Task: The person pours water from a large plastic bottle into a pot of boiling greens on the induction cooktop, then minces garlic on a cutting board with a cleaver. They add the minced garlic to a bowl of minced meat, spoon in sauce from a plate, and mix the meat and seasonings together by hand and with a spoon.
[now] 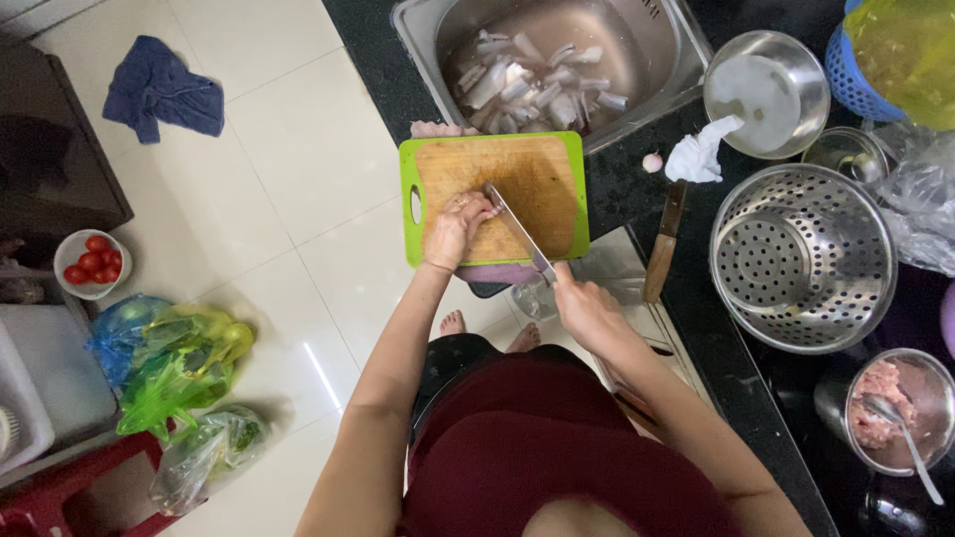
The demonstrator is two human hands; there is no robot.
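A wooden cutting board with a green rim [410,164] lies on the dark counter beside the sink. My left hand [453,229] presses down on a small piece of food on the board, fingers curled. My right hand [585,303] grips the handle of a large knife [517,229], whose blade rests on the board right beside my left fingertips. What lies under my left fingers is mostly hidden.
The steel sink [657,45] holds pale cut strips. A second knife [665,244], a white rag [701,154], a perforated steel colander [801,259], a steel bowl [766,94] and a bowl of minced meat with a spoon [895,408] sit to the right. Bags, tomatoes and a blue cloth lie on the floor.
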